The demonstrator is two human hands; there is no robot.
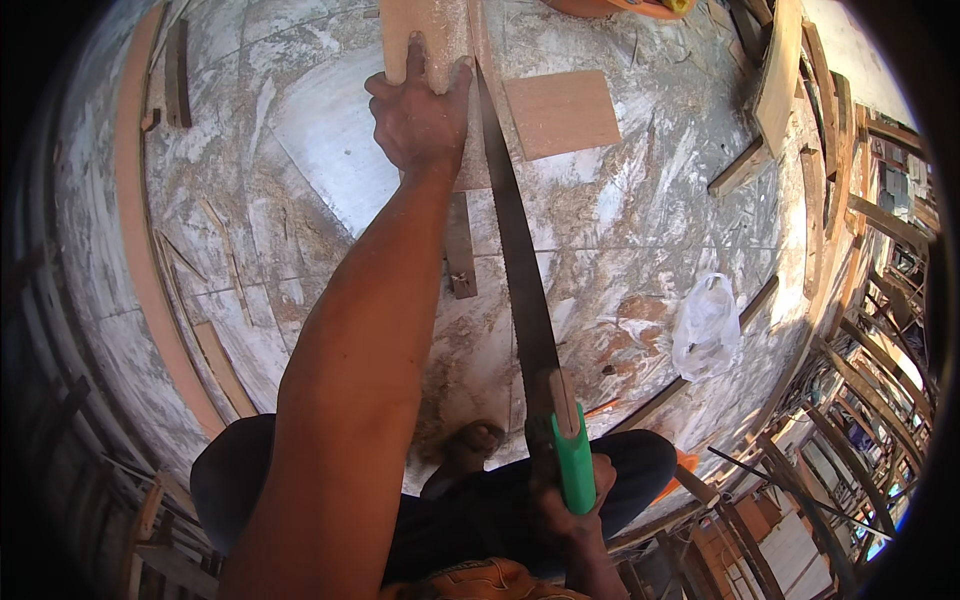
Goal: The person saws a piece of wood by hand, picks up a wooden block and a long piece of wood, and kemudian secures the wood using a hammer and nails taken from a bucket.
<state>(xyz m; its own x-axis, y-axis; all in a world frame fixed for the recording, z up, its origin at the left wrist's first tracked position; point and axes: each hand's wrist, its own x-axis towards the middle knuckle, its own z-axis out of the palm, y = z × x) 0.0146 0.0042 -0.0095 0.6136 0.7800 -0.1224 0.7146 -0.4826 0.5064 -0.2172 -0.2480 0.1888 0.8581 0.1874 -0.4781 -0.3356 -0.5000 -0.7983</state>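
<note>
My right hand (590, 490) is wrapped round the green handle of a hand saw (520, 250). The long dark blade points away from me, its teeth facing left, and its narrow far end meets the right edge of a light wooden board (425, 25). Sawdust lies along that edge. My left hand (425, 120) bears down on the near end of the board, index finger stretched forward, thumb by the right edge beside the blade and the other fingers bent at the left edge. The board's far end is out of view.
A square brown wood piece (563, 113) lies right of the blade, and a white sheet (335, 140) left of it. A short dark batten (461, 245) rests under the work. A clear plastic bag (706, 328) sits at right, near stacked timber (840, 160). A long plank (135, 200) runs along the left.
</note>
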